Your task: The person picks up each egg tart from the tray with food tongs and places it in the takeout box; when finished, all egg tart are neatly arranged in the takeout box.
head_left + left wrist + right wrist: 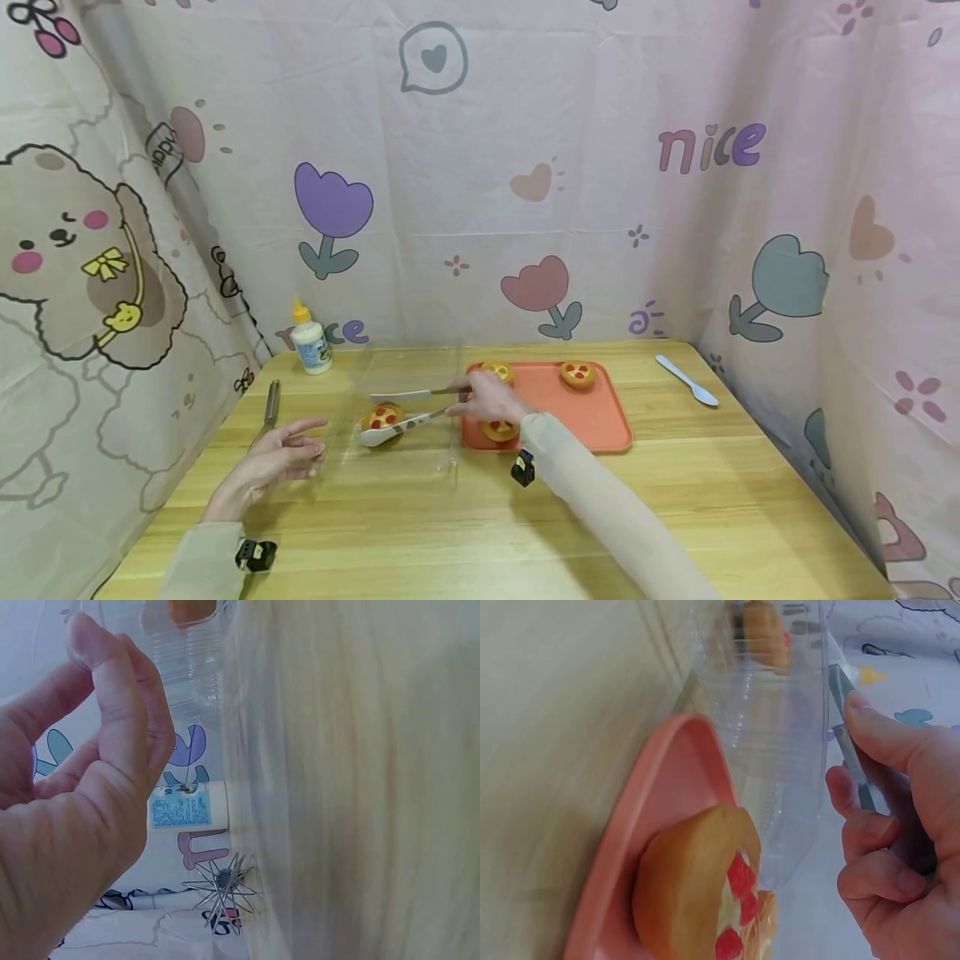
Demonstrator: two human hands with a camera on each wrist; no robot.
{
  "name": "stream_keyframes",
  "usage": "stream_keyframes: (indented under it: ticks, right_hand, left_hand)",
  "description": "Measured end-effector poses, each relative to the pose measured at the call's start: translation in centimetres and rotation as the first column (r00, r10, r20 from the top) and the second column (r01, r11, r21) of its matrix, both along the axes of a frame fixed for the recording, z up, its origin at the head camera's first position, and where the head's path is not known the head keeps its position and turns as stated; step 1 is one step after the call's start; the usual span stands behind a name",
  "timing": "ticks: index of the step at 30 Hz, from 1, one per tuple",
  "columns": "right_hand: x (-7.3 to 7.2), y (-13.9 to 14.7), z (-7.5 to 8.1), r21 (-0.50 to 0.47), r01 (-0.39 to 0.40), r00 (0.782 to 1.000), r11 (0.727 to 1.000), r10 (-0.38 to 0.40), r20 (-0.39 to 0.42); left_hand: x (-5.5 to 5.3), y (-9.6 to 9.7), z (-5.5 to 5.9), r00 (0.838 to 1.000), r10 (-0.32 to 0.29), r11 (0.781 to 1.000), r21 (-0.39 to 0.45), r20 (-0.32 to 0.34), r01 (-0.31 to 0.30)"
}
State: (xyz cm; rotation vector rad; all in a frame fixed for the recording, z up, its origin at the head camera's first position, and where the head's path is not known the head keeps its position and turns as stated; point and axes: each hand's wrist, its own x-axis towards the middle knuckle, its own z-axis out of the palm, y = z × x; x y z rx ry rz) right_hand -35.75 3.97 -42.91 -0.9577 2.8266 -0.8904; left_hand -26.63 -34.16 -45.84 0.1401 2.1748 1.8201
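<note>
My right hand [491, 396] grips a pair of tongs [408, 424] near the tray's left side. Its two pale tips reach left into a clear plastic box [435, 457], one on either side of a mini pizza [384, 412] with red toppings. In the right wrist view that pizza [765, 634] shows through the clear wall. My left hand [270, 467] hovers at the box's left side, fingers relaxed and nothing in them; in the left wrist view the same hand [97, 742] has loosely bent fingers.
An orange tray [551, 417] holds another mini pizza [577, 375] at its back right and more at its left, partly behind my right hand. A glue-like bottle [311, 343], a whisk [225, 879] and a light blue spoon [688, 382] lie or stand around the table.
</note>
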Motion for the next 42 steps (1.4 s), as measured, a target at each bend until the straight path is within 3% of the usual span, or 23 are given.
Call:
stream_keyframes:
  ticks: [12,20,35,42]
  right_hand:
    - [-0.1,1.7,0.5,-0.024,-0.003,0.999,1.0,0.004,0.032]
    - [-0.1,2.4,0.8,0.0,-0.049,0.999,0.999,0.049,0.009]
    - [0.0,1.1,-0.4,-0.03,0.003,1.0,1.0,-0.003,0.005]
    - [-0.1,0.3,-0.8,-0.001,-0.009,0.996,1.0,0.008,-0.088]
  left_hand:
    - [0.1,0.1,0.2,1.0,-0.01,1.0,-0.006,-0.004,0.01]
    - [0.3,0.0,0.1,1.0,-0.01,1.0,0.014,0.002,0.01]
    - [0.1,-0.1,-0.1,1.0,-0.01,1.0,0.014,-0.006,0.01]
    - [0.1,0.0,0.0,1.0,-0.004,1.0,0.009,-0.004,0.004]
